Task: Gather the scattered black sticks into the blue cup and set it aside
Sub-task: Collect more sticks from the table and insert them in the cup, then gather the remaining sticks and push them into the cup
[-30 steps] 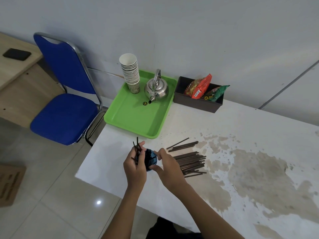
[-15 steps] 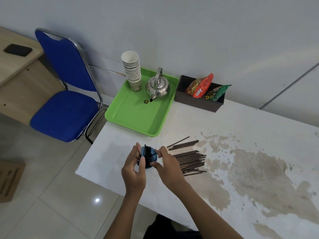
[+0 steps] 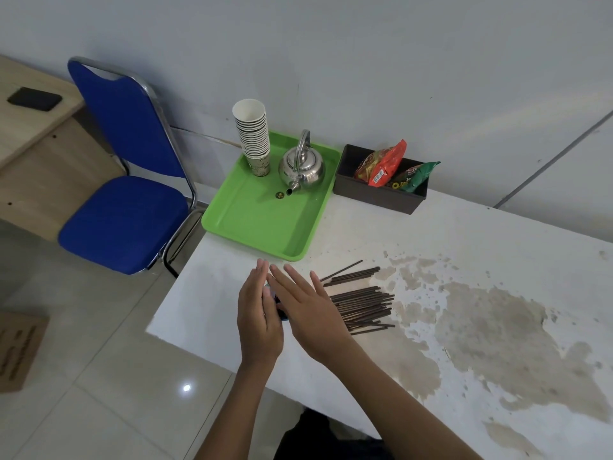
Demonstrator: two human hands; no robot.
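Observation:
A loose pile of black sticks [image 3: 363, 307] lies on the white stained table [image 3: 447, 240], with a few more sticks [image 3: 351, 277] just behind it. The blue cup [image 3: 280, 312] stands left of the pile near the table's front left corner; only a dark sliver of it shows between my hands. My left hand [image 3: 257, 322] is held edge-up against the cup's left side, fingers straight. My right hand [image 3: 310, 312] lies flat over the cup's right side, fingers spread and reaching toward the tray. The sticks inside the cup are hidden.
A green tray [image 3: 262, 227] behind my hands carries a stack of paper cups [image 3: 252, 134] and a steel kettle [image 3: 302, 167]. A dark box of snack packets [image 3: 378, 194] stands by the wall. A blue chair [image 3: 126, 220] stands left of the table.
My left hand has let the sticks it held go into the cup. Both hands have since flattened out, fingers straight, and closed in over the cup, hiding it.

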